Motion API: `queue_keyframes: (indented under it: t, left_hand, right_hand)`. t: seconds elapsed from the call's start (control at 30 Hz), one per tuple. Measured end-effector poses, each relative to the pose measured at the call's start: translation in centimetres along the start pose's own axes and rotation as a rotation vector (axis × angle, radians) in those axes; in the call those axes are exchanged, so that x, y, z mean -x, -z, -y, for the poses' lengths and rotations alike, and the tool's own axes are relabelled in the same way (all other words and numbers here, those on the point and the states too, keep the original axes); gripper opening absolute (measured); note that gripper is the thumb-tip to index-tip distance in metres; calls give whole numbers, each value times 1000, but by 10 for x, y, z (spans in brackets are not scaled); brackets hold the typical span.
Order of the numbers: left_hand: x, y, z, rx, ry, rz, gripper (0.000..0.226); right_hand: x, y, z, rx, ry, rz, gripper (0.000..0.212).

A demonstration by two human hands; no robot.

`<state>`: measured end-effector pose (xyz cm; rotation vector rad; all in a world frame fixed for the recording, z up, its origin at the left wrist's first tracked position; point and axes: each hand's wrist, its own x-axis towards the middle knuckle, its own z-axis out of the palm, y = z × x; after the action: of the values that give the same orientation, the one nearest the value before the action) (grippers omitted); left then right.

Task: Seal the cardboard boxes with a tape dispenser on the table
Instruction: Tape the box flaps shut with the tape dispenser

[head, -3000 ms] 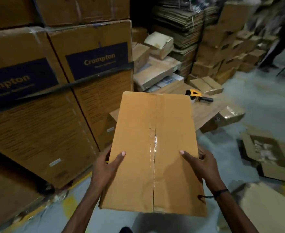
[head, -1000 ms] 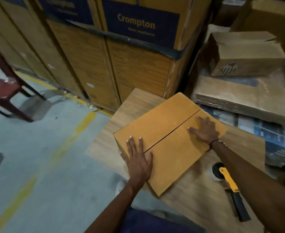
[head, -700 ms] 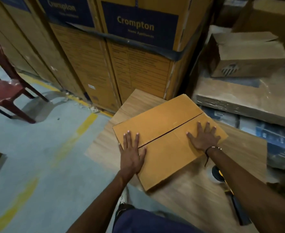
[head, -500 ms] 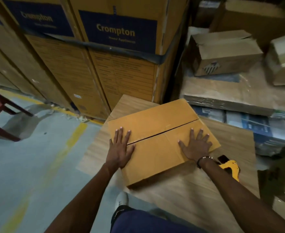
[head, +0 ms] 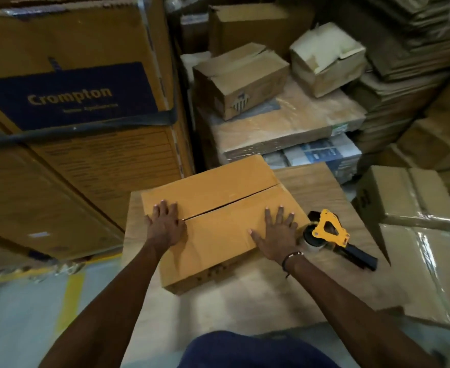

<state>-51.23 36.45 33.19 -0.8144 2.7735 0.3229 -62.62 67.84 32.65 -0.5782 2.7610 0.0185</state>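
Note:
A yellow-brown cardboard box (head: 218, 197) lies on the wooden table (head: 245, 301), its two top flaps meeting at a bare seam that runs left to right. My left hand (head: 165, 224) presses flat on the box's left end, across the seam. My right hand (head: 277, 235) lies flat on the near flap at the right end. Just right of that hand, a yellow and black tape dispenser (head: 330, 235) rests on the table, its black handle pointing to the lower right.
Tall Crompton cartons (head: 72, 128) stand against the table's left and far side. Stacked flat packs with small boxes (head: 239, 78) on top sit behind. Taped brown boxes (head: 409, 197) crowd the right edge. Grey floor with a yellow line (head: 69, 301) lies at the left.
I set the carried box down on the table with its open seam up, and both hands now press flat on top. The view swung right, bringing the tape dispenser fully into sight.

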Motion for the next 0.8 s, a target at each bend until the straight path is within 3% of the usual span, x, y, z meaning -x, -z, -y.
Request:
queue_keyframes:
  t: [0.1, 0.2, 0.4, 0.63, 0.8]
  left_hand:
    - [-6, 4, -45, 20, -69, -113, 54]
    - [3, 1, -101, 198, -237, -165, 45]
    - [23, -15, -202, 360, -510, -117, 37]
    - [17, -30, -282, 338, -570, -78, 40]
    - [1, -44, -330, 252, -546, 10, 68]
  right_hand:
    - [1, 4, -9, -120, 17, 9, 91]
    - [12, 10, -33, -328, 28, -100, 79]
    - [44, -1, -110, -674, -239, -354, 66]
    - [45, -26, -211, -703, -327, -233, 50]
    - [11, -48, -263, -644, -337, -39, 78]
